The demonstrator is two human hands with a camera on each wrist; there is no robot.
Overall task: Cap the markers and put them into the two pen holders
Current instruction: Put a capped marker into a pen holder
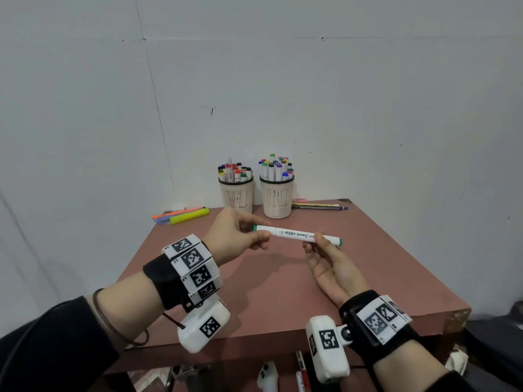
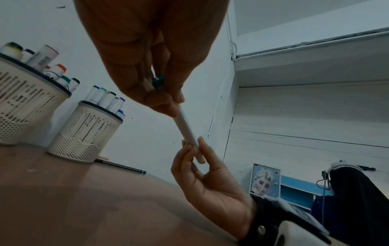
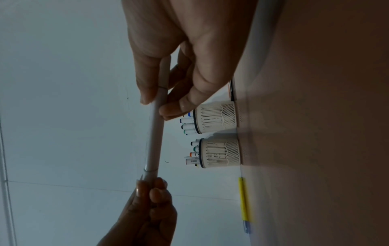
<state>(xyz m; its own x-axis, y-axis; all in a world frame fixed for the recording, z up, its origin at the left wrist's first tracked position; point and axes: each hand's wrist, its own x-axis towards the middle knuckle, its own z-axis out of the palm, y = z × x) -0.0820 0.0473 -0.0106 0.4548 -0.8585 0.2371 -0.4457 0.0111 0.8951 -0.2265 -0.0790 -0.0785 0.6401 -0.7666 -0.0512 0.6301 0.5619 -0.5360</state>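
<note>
**Green-tipped marker held over the table**

Pale grey wall (image 1: 283,80) with thin seams and a few dark specks backs a reddish-brown table (image 1: 368,278), matte and flat, its near right corner chipped. From my left wrist I see white boards, a blue shelf and a cartoon picture off to the right.

At the far edge stand two cream plastic holders, round, slotted above and meshed below, each with a dark rim. My left holder (image 1: 237,198) and right holder (image 1: 276,200) stand just beside each other, and both are packed with white markers with coloured caps, upright.

Between my hands I hold one marker (image 1: 297,235) level above the table, near the holders. It is a white, smooth cylinder with green at both ends; the script on the barrel looks like "Smooth", beside a small barcode and a tiny triangle mark. My left hand (image 1: 237,236) pinches the left end between thumb and fingertips. My right hand (image 1: 329,264), palm up, pinches the right part with thumb and forefinger, the other fingers loosely curled.

Far left on the table lie a yellow highlighter (image 1: 189,216) and orange and purple pens. Far right, behind the right holder, lie thin pencils (image 1: 319,206) and something pink.
</note>
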